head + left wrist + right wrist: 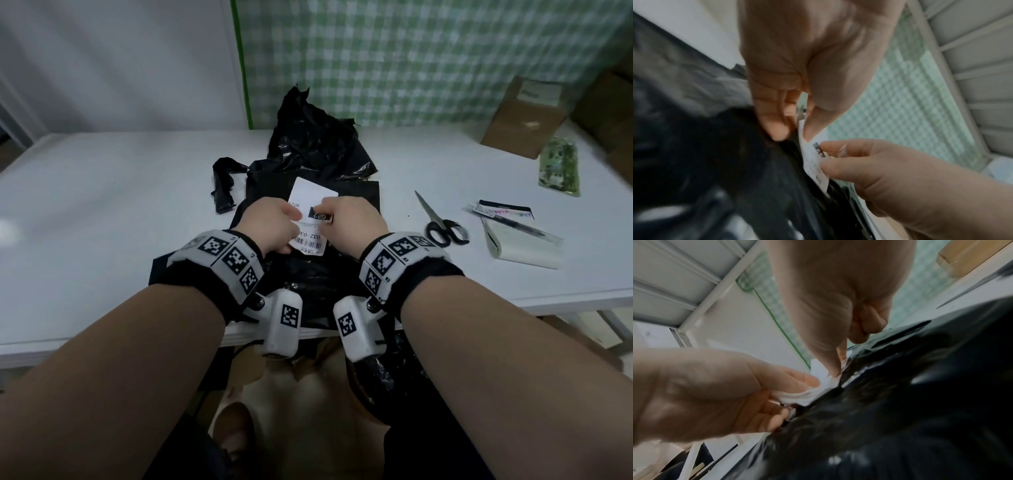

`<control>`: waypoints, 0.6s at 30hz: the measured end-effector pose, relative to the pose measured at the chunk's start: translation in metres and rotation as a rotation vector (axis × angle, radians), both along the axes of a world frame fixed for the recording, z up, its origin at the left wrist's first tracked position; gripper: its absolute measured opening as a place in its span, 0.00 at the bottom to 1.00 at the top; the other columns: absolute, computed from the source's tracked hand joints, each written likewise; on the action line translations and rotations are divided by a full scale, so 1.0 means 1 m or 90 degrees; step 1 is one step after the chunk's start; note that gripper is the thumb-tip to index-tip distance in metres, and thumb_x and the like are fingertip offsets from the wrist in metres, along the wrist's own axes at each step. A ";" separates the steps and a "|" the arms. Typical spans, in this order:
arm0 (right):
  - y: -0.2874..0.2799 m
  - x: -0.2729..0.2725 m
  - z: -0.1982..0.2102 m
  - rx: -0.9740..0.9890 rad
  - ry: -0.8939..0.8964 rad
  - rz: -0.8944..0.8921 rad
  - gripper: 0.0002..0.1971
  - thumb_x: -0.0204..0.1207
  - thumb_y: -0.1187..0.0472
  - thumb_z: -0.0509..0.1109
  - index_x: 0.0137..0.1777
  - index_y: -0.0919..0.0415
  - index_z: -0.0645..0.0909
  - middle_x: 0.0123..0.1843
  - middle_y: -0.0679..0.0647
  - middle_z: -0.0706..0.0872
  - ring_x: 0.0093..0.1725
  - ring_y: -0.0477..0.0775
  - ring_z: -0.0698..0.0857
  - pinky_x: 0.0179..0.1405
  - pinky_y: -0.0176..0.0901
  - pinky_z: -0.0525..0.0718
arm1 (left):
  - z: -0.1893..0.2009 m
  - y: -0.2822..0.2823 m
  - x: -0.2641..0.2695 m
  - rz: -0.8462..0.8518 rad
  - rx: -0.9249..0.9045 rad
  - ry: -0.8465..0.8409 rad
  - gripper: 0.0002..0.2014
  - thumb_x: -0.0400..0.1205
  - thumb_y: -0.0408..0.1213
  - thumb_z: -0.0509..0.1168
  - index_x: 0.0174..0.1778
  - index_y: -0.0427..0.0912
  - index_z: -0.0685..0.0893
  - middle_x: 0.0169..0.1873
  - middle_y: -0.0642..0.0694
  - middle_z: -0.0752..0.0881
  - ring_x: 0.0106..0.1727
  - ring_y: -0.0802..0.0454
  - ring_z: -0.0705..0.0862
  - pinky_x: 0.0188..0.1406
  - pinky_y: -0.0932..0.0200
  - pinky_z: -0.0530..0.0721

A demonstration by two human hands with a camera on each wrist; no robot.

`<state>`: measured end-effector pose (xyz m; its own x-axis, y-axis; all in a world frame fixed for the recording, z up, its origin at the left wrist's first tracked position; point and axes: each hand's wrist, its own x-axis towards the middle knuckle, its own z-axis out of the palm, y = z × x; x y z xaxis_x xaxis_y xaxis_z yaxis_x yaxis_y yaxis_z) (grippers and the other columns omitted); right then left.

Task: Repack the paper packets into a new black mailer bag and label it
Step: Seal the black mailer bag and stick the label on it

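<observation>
Left hand (270, 224) and right hand (349, 219) both pinching shipping label (310, 219) | risk: crooked, wrinkled stick on slick black mailer bag (308, 274)

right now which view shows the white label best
The head view: the white label lies face-up on the black mailer bag, its barcode and "032" print readable, with the left hand and right hand pinching it. The left wrist view shows only a blurred edge-on strip, the right wrist view a crumpled white corner.
</observation>
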<state>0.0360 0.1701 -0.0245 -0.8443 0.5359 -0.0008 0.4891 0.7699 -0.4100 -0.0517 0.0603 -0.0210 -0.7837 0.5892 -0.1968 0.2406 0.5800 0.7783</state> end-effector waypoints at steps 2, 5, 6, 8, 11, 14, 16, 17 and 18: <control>0.001 -0.002 -0.001 0.001 0.004 -0.012 0.19 0.77 0.58 0.65 0.67 0.43 0.79 0.63 0.48 0.84 0.62 0.53 0.82 0.54 0.42 0.79 | 0.008 0.003 -0.003 -0.059 -0.143 0.148 0.14 0.77 0.30 0.63 0.56 0.44 0.86 0.57 0.47 0.84 0.51 0.48 0.84 0.51 0.55 0.86; 0.005 -0.006 0.000 -0.003 -0.021 -0.003 0.18 0.78 0.56 0.63 0.67 0.46 0.79 0.63 0.51 0.84 0.62 0.56 0.82 0.57 0.45 0.82 | 0.018 0.011 -0.006 -0.083 -0.224 0.330 0.15 0.78 0.34 0.60 0.57 0.46 0.87 0.64 0.41 0.79 0.65 0.41 0.77 0.66 0.50 0.78; 0.008 -0.008 0.000 -0.007 -0.036 0.004 0.18 0.79 0.56 0.61 0.68 0.48 0.78 0.62 0.53 0.84 0.62 0.57 0.82 0.57 0.48 0.82 | 0.020 0.014 -0.006 -0.104 -0.196 0.345 0.16 0.80 0.34 0.59 0.60 0.47 0.86 0.66 0.40 0.78 0.67 0.41 0.76 0.67 0.49 0.76; 0.011 -0.011 0.000 -0.006 -0.078 0.022 0.19 0.81 0.56 0.58 0.70 0.51 0.75 0.63 0.57 0.84 0.62 0.60 0.82 0.55 0.47 0.81 | 0.022 0.022 -0.002 -0.204 -0.137 0.336 0.16 0.83 0.34 0.55 0.63 0.44 0.83 0.65 0.41 0.81 0.67 0.43 0.77 0.66 0.54 0.74; 0.013 -0.012 -0.004 0.018 -0.125 0.050 0.19 0.82 0.60 0.57 0.71 0.62 0.72 0.64 0.63 0.83 0.62 0.63 0.82 0.51 0.45 0.76 | 0.016 0.031 0.002 -0.337 -0.179 0.279 0.18 0.86 0.39 0.49 0.67 0.40 0.75 0.65 0.40 0.80 0.69 0.42 0.75 0.71 0.50 0.69; 0.013 -0.010 -0.006 0.030 -0.150 0.077 0.23 0.83 0.61 0.55 0.78 0.64 0.65 0.75 0.63 0.74 0.69 0.62 0.78 0.63 0.48 0.76 | 0.006 0.034 -0.001 -0.368 -0.322 0.238 0.25 0.87 0.45 0.40 0.82 0.44 0.54 0.82 0.46 0.57 0.84 0.48 0.52 0.81 0.39 0.44; 0.016 -0.010 -0.007 0.023 -0.187 0.107 0.26 0.83 0.62 0.53 0.82 0.62 0.57 0.82 0.60 0.64 0.72 0.62 0.75 0.66 0.49 0.74 | 0.003 0.035 -0.001 -0.372 -0.371 0.245 0.27 0.87 0.49 0.36 0.83 0.46 0.44 0.84 0.51 0.44 0.84 0.51 0.42 0.81 0.39 0.36; 0.017 -0.010 -0.007 0.008 -0.193 0.107 0.26 0.84 0.61 0.52 0.82 0.61 0.57 0.82 0.58 0.63 0.72 0.62 0.75 0.66 0.49 0.73 | 0.001 0.035 -0.001 -0.371 -0.381 0.251 0.28 0.86 0.50 0.36 0.83 0.47 0.43 0.84 0.51 0.41 0.84 0.52 0.40 0.81 0.39 0.35; 0.018 -0.010 -0.006 -0.001 -0.195 0.102 0.24 0.84 0.60 0.51 0.80 0.61 0.59 0.81 0.58 0.65 0.72 0.62 0.75 0.65 0.50 0.73 | 0.001 0.035 -0.001 -0.364 -0.388 0.256 0.28 0.86 0.51 0.35 0.83 0.47 0.44 0.84 0.51 0.40 0.84 0.52 0.39 0.81 0.39 0.34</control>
